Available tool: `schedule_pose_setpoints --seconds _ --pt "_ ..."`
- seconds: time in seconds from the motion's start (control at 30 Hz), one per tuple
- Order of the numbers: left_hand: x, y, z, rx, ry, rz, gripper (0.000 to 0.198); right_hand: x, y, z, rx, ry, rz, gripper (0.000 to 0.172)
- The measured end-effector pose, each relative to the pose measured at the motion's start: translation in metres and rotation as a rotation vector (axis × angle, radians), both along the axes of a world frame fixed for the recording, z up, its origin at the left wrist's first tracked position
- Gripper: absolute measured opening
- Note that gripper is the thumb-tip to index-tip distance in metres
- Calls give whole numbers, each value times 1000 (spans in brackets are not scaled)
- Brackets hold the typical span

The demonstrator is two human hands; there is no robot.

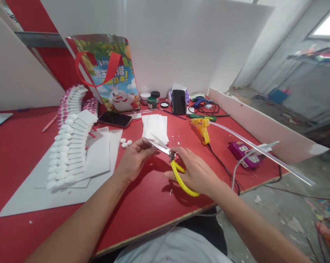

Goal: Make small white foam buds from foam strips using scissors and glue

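Observation:
My right hand (pixel 193 168) grips a pair of scissors (pixel 178 179) by the yellow handles, and the blades stand apart, pointing left. Close to the blade tips, my left hand (pixel 136 159) has its thumb and fingers pinched together; what they hold is too small or hidden to name. A stack of white paper strips (pixel 155 126) lies just behind the blades. Left of the stack are several small white discs (pixel 124 143). Farther left, a curved row of white rounded heads on flat sticks (pixel 67 153) rests on white foam sheets (pixel 104 153).
A yellow glue gun (pixel 203 129) with a long clear glue stick lies at right, near a purple box (pixel 244 155) and cables. A printed bag (pixel 110 76), a phone (pixel 114 119), paint jars (pixel 152 102) and another dark phone (pixel 179 102) stand or lie along the back.

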State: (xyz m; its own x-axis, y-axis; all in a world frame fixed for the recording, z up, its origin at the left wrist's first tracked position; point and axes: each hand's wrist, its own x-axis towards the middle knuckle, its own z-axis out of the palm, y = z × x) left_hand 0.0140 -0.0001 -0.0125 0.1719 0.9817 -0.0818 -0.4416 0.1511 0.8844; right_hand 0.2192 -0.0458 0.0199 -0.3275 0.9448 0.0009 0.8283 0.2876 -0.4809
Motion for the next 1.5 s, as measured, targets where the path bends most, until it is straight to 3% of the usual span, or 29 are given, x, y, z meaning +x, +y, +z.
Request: schedule_pose_setpoints --seconds 0.27,0.8,1.07,1.23,1.5 --pt "1 -2 1 65 97 1 32 0 -2 -3 35 -56 -10 58" --pt "9 -9 4 9 53 -66 32 3 -20 -13 133 -193 -39 57" --pt "7 -11 9 -63 -75 -210 29 20 -20 3 41 156 -216 43" --pt "3 -10 15 -63 -191 -277 22 23 -14 13 -54 292 -134 42" --pt "0 -10 13 -76 -248 -302 18 16 -9 7 15 279 -89 38"
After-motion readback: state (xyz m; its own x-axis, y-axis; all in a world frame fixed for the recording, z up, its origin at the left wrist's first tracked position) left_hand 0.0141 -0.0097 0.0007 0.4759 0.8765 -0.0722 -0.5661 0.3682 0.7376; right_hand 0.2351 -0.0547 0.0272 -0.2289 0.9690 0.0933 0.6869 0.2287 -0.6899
